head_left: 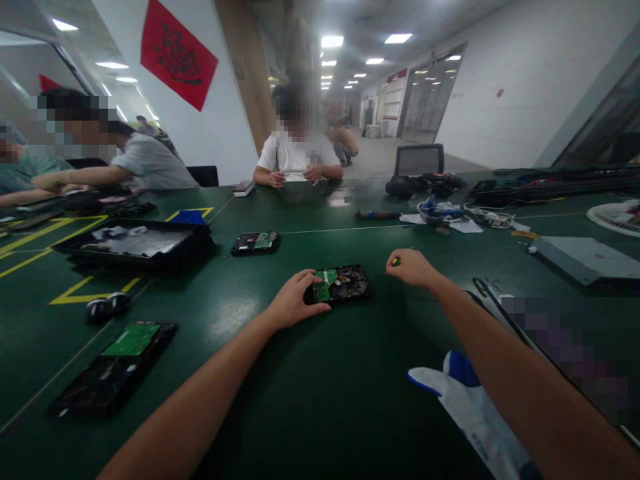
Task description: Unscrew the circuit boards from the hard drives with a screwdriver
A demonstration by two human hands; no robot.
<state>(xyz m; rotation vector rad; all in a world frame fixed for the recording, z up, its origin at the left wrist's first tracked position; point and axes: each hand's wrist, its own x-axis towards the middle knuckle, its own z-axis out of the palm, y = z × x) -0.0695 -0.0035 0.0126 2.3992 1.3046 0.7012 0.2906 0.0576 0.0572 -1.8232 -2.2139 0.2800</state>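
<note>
A hard drive [345,284] lies flat on the green table in front of me, its green circuit board facing up. My left hand [296,300] grips its left end, fingers over the far edge and thumb along the near one. To the right of the drive, my right hand [413,268] is closed around a small yellow-and-black tool handle [397,261]; the rest of that tool is hidden or too small to make out. Tiny specks, perhaps screws [381,272], lie between the drive and my right hand.
Another hard drive [255,243] lies farther back, and a larger one [117,367] at left. A black tray [135,243] stands beyond it. White-and-blue gloves [475,407] lie under my right forearm. A silver case [585,259] sits at right. A person [300,157] sits opposite.
</note>
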